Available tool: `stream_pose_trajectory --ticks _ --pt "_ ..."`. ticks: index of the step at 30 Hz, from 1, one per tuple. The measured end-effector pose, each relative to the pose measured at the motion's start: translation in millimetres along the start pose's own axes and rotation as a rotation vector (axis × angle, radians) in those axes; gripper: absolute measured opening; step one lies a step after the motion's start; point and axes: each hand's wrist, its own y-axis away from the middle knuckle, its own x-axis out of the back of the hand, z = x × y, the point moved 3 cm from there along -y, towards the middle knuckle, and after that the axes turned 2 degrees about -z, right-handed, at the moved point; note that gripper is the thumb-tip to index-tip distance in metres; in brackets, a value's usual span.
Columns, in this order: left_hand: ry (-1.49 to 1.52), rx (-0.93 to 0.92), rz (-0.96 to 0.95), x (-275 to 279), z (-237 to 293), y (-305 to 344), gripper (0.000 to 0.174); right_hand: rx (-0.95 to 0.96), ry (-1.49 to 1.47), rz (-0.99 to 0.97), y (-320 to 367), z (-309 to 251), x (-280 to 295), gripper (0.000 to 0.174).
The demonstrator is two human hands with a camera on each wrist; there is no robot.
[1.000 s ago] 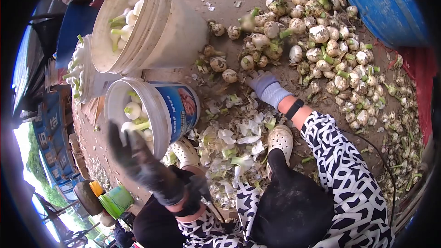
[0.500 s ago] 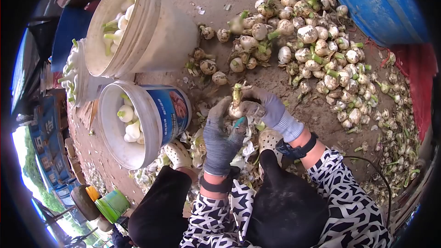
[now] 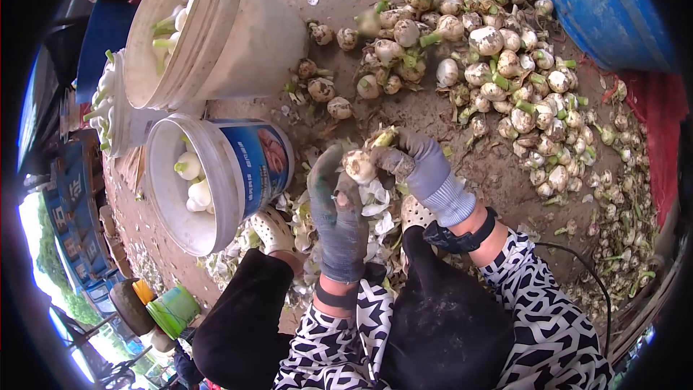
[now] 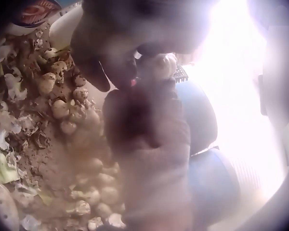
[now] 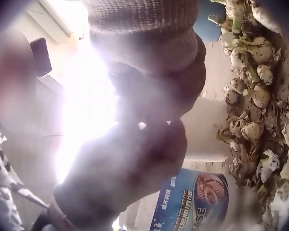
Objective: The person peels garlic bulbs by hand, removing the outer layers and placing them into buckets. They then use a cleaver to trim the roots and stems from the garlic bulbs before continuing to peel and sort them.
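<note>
A garlic bulb (image 3: 359,166) with a short green stem is held between both gloved hands above the floor. My left hand (image 3: 338,220), in a dirty grey glove, grips the bulb's left side with fingers and thumb. From the other side my right hand (image 3: 429,173), in a grey-lilac glove with a ribbed cuff, pinches the bulb near its stem. The left wrist view catches the pale bulb (image 4: 161,66) between dark, backlit gloves. In the right wrist view the hands hide nearly all of it. Loose peeled skins (image 3: 379,206) lie below the hands.
Unpeeled garlic (image 3: 523,119) is heaped on the ground at the right. A small labelled bucket (image 3: 253,166) with white bulbs lies tilted at the left, near a larger white bucket (image 3: 267,43) and another full container (image 3: 137,119). A blue barrel (image 3: 606,11) stands at the far right.
My right hand has come from the garlic on the ground with a bulb, and my left has moved from over the small bucket to grip it. The bulb's stem has since tipped rightward.
</note>
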Motion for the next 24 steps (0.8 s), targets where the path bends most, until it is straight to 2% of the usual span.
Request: stream_pose_trajectory --ticks 1,2,4,6,8,9,10,12,13,14,16,17,19,20,22,24 --pt "0.383 -0.016 0.083 -5.9 -5.2 5.5 0.042 0.049 0.162 0.065 0.8 -4.7 1.3 0.018" --pt "0.386 -0.019 0.075 -6.6 -9.0 2.4 0.042 0.053 0.162 0.073 1.2 -5.6 2.4 0.018" --pt "-0.171 -0.416 -0.02 -3.2 -4.6 -2.4 0.058 0.084 0.263 0.085 3.3 -6.5 2.5 0.019" --pt "-0.189 -0.349 -0.031 -0.1 -9.7 -1.4 0.053 0.061 0.251 0.095 10.1 -10.1 1.6 0.018" --pt "0.194 -0.179 -0.053 -3.4 -11.2 -1.2 0.046 -0.086 0.054 0.033 15.9 -9.6 2.5 0.016" --pt "0.396 0.016 -0.025 -6.4 -0.6 -0.8 0.038 -0.039 0.088 0.076 15.4 -11.2 0.4 0.015" --pt "0.396 0.017 -0.022 -4.3 -5.6 -0.7 0.038 -0.041 0.089 0.073 15.3 -10.4 0.8 0.015" --pt "0.365 0.298 -0.179 -3.6 -26.0 1.4 0.04 0.04 0.165 0.022 15.7 -10.3 1.1 0.014" --pt "0.072 0.444 -0.284 -1.6 -9.7 -3.2 0.035 0.037 0.164 0.017 15.2 -12.0 3.5 0.014" --pt "0.072 0.447 -0.281 -2.9 -17.2 -3.4 0.035 0.004 0.167 -0.044 15.0 -14.6 5.4 0.012" --pt "1.136 0.638 -0.222 -13.8 -35.9 -0.9 0.031 -0.027 0.172 -0.103 14.4 -12.9 6.0 0.011" --pt "1.138 0.636 -0.222 -13.6 -35.0 -4.1 0.031 -0.05 0.133 -0.085 12.2 -6.9 6.8 0.012" --pt "-0.111 0.095 -0.259 -5.1 -24.9 -14.6 0.036 -0.075 0.094 -0.071 8.3 -4.1 3.6 0.014" --pt "-0.112 0.098 -0.256 -7.2 -27.8 -14.3 0.036 -0.07 0.115 -0.04 6.8 -5.6 0.9 0.017" --pt "0.283 0.142 -0.137 -12.9 -39.9 -11.9 0.038 -0.067 0.135 -0.003 3.9 -3.0 0.0 0.02" --pt "0.281 0.134 -0.195 -9.4 -42.0 -15.0 0.041 -0.042 0.348 0.032 -3.3 2.3 5.0 0.025"
